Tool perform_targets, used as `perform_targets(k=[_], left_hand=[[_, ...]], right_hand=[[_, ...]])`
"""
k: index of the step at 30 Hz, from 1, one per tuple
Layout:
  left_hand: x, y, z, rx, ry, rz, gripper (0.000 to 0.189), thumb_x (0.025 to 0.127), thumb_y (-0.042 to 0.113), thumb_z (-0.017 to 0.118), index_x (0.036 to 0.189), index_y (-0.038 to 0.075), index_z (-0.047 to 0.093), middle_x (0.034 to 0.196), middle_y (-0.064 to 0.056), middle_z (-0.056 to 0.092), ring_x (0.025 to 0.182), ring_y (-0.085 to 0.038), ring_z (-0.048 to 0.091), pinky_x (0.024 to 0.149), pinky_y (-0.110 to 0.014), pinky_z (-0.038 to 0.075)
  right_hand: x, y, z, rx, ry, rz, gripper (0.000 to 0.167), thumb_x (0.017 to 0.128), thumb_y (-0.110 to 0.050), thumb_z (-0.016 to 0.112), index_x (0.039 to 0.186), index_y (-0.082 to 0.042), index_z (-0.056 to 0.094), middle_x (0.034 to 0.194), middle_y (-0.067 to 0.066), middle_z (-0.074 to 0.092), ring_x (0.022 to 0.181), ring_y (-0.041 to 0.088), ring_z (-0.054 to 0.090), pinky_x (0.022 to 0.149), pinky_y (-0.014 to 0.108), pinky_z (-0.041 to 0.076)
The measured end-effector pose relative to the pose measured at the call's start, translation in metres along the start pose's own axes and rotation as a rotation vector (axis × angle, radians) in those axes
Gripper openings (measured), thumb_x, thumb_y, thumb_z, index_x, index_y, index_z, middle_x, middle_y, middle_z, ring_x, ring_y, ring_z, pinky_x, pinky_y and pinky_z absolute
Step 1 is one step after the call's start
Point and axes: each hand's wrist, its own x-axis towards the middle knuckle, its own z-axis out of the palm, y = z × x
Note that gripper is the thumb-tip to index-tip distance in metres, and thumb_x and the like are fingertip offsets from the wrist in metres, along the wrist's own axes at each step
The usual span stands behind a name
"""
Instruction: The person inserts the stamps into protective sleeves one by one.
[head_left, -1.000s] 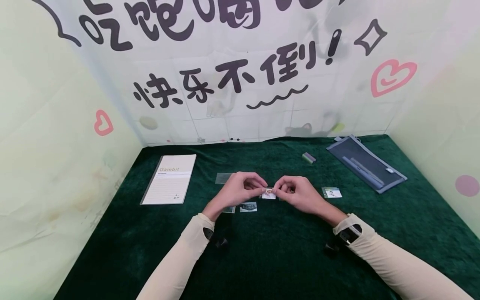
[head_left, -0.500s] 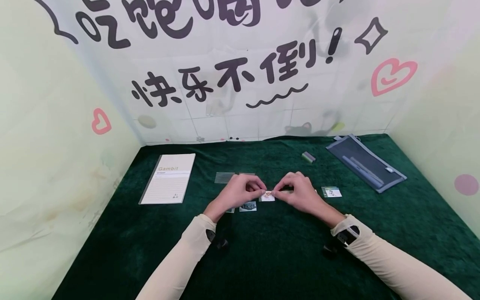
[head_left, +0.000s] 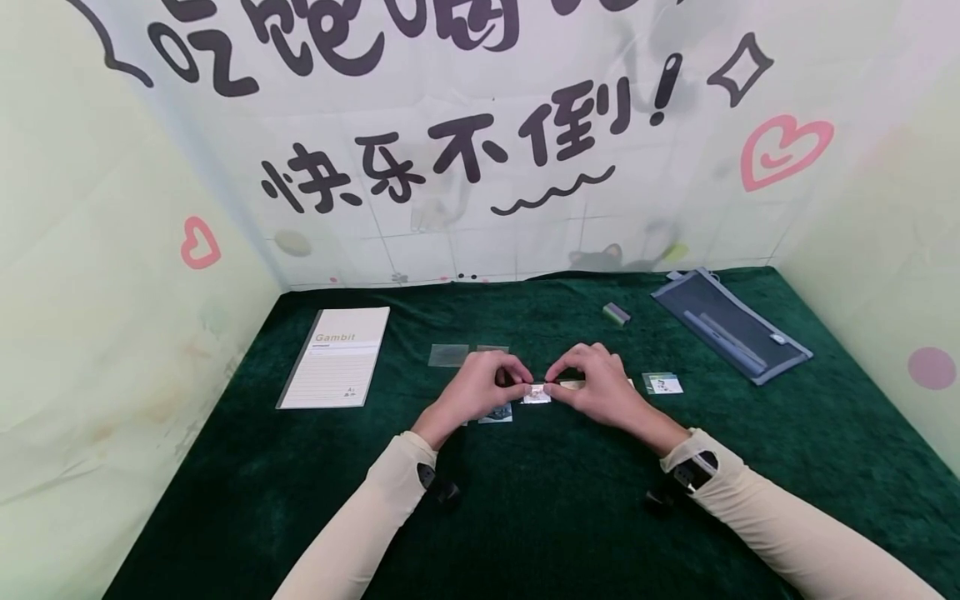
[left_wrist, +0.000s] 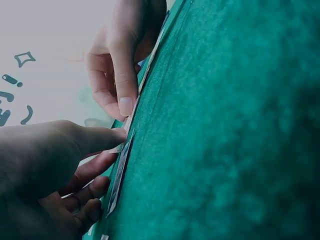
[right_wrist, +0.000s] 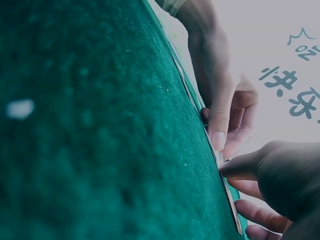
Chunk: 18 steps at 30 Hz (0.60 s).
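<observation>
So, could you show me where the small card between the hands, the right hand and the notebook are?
Small card (head_left: 536,396), head view: on its printed face.
Right hand (head_left: 600,383), head view: on its middle, thumb side.
Notebook (head_left: 334,358), head view: middle of its front cover.

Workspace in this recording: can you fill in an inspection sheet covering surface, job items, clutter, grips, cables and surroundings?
Surface: plush green cloth.
Job's things: small printed card; dark picture card to its left; white picture card to its right.
Clutter: notebook at left; small block, mesh pouch at right.
Grips: left grip and right grip pinch the small printed card's opposite sides.
Cables: nothing seen.
Surroundings: pale backdrop printed with large lettering.
</observation>
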Motion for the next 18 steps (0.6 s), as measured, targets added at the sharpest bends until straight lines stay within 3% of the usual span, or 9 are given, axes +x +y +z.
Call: perform_targets(k=[8,14,18], left_hand=[[-0.002,-0.001,-0.008,-0.021,0.046,-0.021,0.012,0.104,0.027,0.076,0.115,0.023,0.080,0.106,0.007,0.073,0.090,-0.011,0.065,0.081,-0.029,0.057],[-0.003,-0.005,-0.026,-0.018,0.151,-0.037,0.013,0.106,0.027,0.073,0.116,0.022,0.080,0.109,0.005,0.076,0.095,-0.013,0.067,0.087,-0.033,0.059],[-0.004,-0.010,-0.037,-0.001,0.225,-0.061,0.014,0.107,0.027,0.072,0.117,0.021,0.079,0.113,0.003,0.077,0.098,-0.016,0.068,0.089,-0.036,0.060]], right_hand=[[0.002,-0.001,0.001,0.006,-0.017,0.003,0.008,0.098,-0.035,0.081,0.105,-0.034,0.080,0.122,0.001,0.070,0.113,0.025,0.055,0.093,0.047,0.038],[0.001,-0.004,-0.001,0.031,0.000,-0.023,0.009,0.101,-0.031,0.078,0.109,-0.028,0.080,0.121,0.001,0.071,0.115,0.025,0.058,0.099,0.052,0.040],[0.001,-0.011,0.001,0.039,-0.006,-0.079,0.009,0.101,-0.025,0.079,0.109,-0.025,0.080,0.115,-0.003,0.072,0.110,0.020,0.060,0.097,0.047,0.045]])
